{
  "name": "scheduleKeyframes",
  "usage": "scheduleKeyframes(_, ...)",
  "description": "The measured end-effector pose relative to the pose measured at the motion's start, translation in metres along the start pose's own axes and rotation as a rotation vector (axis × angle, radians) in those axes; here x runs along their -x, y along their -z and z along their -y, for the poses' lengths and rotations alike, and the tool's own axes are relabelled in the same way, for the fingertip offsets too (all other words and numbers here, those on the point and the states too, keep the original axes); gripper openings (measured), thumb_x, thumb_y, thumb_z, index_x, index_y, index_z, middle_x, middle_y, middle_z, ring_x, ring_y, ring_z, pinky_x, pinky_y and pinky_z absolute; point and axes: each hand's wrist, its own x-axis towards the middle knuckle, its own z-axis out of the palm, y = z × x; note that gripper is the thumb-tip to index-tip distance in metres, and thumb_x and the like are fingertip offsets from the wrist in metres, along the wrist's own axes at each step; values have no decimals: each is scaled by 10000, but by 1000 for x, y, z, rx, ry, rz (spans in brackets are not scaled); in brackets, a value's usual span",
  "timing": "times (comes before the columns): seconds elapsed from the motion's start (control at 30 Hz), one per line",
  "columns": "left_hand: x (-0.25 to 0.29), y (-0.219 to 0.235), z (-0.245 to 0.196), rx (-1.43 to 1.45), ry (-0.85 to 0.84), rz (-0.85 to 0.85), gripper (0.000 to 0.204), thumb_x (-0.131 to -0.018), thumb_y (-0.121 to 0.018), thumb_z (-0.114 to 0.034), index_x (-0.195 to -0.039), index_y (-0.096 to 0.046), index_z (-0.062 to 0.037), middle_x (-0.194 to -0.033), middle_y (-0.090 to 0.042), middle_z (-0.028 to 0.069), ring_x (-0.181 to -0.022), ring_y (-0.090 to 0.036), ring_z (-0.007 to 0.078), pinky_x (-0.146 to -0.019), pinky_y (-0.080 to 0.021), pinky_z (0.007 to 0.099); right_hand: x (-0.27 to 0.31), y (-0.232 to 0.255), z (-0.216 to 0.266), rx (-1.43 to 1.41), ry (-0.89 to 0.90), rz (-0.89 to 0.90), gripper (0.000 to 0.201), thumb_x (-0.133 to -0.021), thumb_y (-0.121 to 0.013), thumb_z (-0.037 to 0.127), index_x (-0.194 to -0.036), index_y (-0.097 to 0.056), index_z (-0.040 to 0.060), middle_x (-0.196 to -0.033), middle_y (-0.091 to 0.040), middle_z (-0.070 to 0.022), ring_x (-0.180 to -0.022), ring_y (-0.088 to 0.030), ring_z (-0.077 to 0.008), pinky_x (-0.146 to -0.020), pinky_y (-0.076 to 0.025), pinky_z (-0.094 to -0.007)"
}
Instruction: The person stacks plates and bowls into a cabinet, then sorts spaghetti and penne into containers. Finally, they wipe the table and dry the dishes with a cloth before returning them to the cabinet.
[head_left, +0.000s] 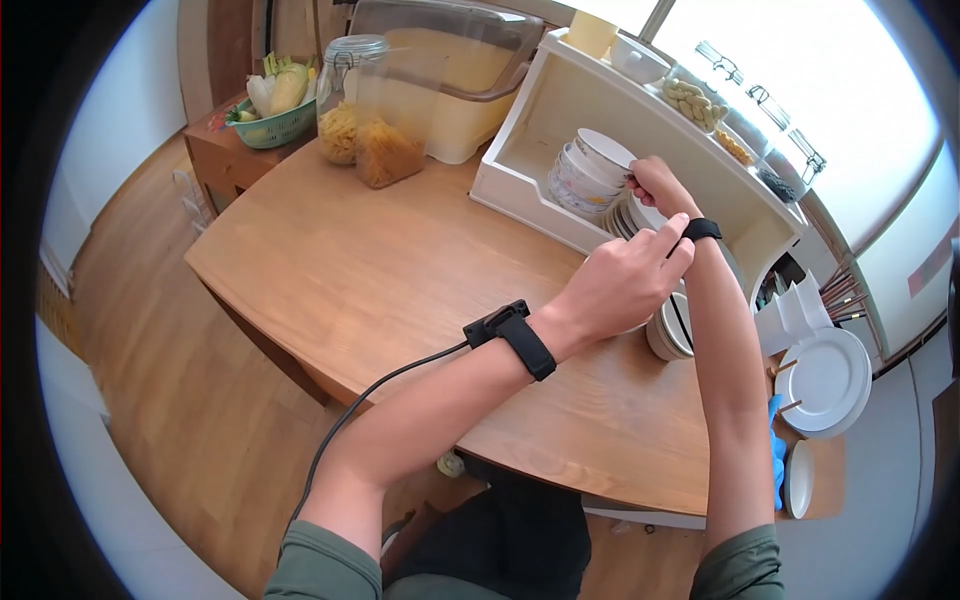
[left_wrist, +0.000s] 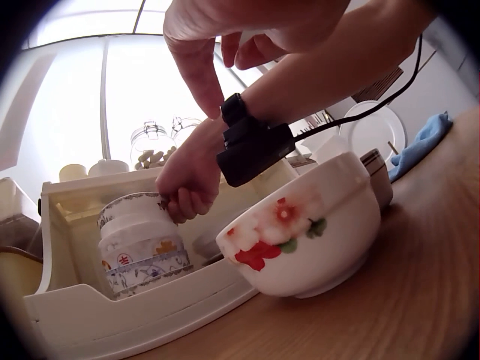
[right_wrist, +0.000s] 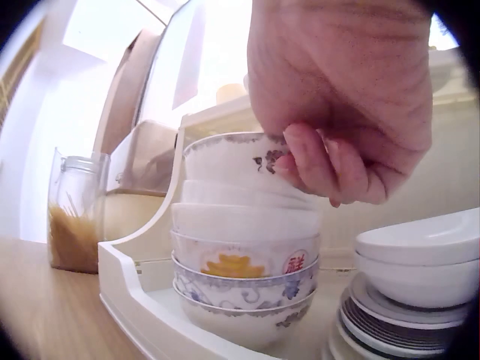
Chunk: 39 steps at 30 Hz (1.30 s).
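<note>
Right hand (right_wrist: 341, 112) at bowl rim (right_wrist: 229, 139)

Daylight floods in from the window (head_left: 770, 50) at the upper right of the head view, burnt out to white and paling the glass jars (head_left: 693, 98) there. A soft sheen lies on the bench (head_left: 430, 255). Fisheye bending curves the outer lines, and black vignetting closes the corners. The left-wrist view is backlit, with glare across its top and shade under the flowered bowl (left_wrist: 304, 232). In the right-wrist view, the pasta container (right_wrist: 73, 236) at left looks hazy, perhaps slightly out of focus.
</note>
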Motion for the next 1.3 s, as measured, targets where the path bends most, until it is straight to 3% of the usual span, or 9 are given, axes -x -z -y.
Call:
scheduleKeyframes(0.17,3,-4,-1,-19,-7,-22,283,-779,-582,-11,-1057,-524,3,-1093,-576,141,-794,-637,213,-628,-547,313,11,0,-2,-6,103,-62,316,-880,-502,208,-686,-593,-25,-579,-555,-64,-444,-482,-133,-368,-334,-287)
scheduleKeyframes(0.33,9,-8,3,-26,-11,143,140,-733,-608,-5,-829,-516,-49,-759,-558,61,-684,-629,204,-571,-523,312,28,6,-3,34,201,-94,266,-931,-521,242,-918,-595,-14,-689,-612,-66,-460,-496,-114,-384,-374,-271)
scheduleKeyframes(0.7,22,-18,17,-157,86,322,107,-728,-633,-27,-825,-595,-49,-796,-639,93,-737,-677,241,-601,-558,337,35,15,0,-98,11,174,246,-963,-523,245,-973,-585,8,-796,-646,-38,-581,-560,-79,-498,-456,-239)
scheduleKeyframes(0.77,25,-20,19,-197,120,348,101,-730,-633,-34,-828,-613,-47,-809,-651,99,-745,-680,247,-609,-563,345,54,6,12,278,102,-49,364,-957,-530,316,-1112,-589,-8,-797,-662,-70,-645,-639,-152,-553,-517,-285)
scheduleKeyframes(0.9,30,-24,22,-233,167,407,101,-739,-627,-46,-839,-636,-35,-819,-654,107,-771,-677,263,-614,-564,363,57,-4,11,391,211,-114,498,-951,-523,396,-1281,-535,24,-1032,-656,-191,-923,-668,-289,-740,-553,-392)
scheduleKeyframes(0.97,31,-23,23,-234,174,426,106,-741,-624,-47,-844,-641,-32,-825,-654,112,-785,-675,266,-619,-564,366,51,-13,4,736,517,-403,656,-892,-564,529,-1371,-484,87,-1325,-489,-288,-1193,-527,-400,-940,-475,-480)
scheduleKeyframes(1.07,31,-23,24,-261,188,403,118,-739,-620,-43,-853,-644,-23,-843,-654,125,-808,-671,268,-626,-564,366,36,-17,12,510,400,-209,911,-738,-668,663,-1399,-441,79,-1477,-304,-290,-1351,-341,-438,-1071,-356,-505)
scheduleKeyframes(1.17,31,-23,24,-271,202,402,120,-731,-621,-34,-848,-640,-16,-849,-651,127,-818,-668,268,-634,-564,367,21,-20,18,350,372,-121,1114,-582,-758,697,-1419,-399,56,-1440,-364,-290,-1344,-358,-434,-1092,-339,-493)
scheduleKeyframes(1.3,31,-22,23,-286,190,433,116,-726,-625,-32,-840,-638,-19,-831,-646,119,-804,-666,268,-638,-562,368,17,-25,21,271,457,-24,1165,-544,-801,644,-1419,-369,9,-1410,-397,-296,-1330,-385,-416,-1097,-343,-472)
